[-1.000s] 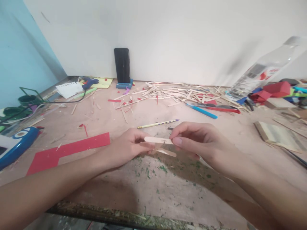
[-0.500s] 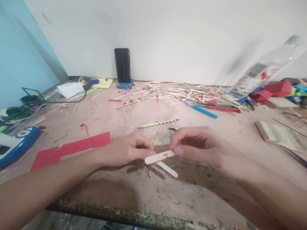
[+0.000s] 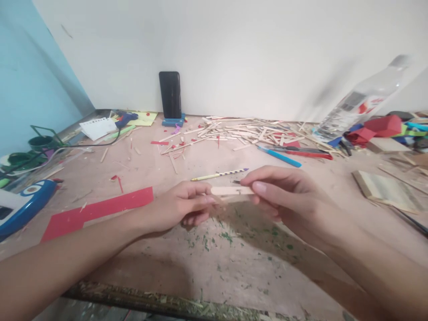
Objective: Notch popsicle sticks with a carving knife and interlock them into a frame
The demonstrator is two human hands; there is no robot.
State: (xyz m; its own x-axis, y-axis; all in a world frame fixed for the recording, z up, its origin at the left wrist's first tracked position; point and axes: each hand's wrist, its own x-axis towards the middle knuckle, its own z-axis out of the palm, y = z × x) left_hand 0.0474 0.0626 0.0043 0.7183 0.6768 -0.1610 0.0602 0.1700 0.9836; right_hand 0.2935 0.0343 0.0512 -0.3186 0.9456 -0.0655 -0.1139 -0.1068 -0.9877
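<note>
lying beneath the left hand (image 3: pixel 187 203) and the right hand (image 3: pixel 284 191), a pale tabletop (image 3: pixel 214 276) bears green flecks (image 3: pixel 227 237). a white wall (image 3: pixel 214 53) rises beyond both hands, a blue wall (image 3: pixel 30 62) far to their left. well ahead of them a dark phone (image 3: pixel 170 95) stands upright, and a heap of sticks (image 3: pixel 247 130) spreads to its right. a pencil (image 3: pixel 219 174) lies just past them; red paper (image 3: pixel 110 206) is left of the left hand. the right hand pinches a flat wooden stick (image 3: pixel 230 191), which reaches leftward to the left hand's curled fingers. a second stick (image 3: pixel 239 198), blurred, shows just under it; whether the left hand grips that one, i cannot tell.
</note>
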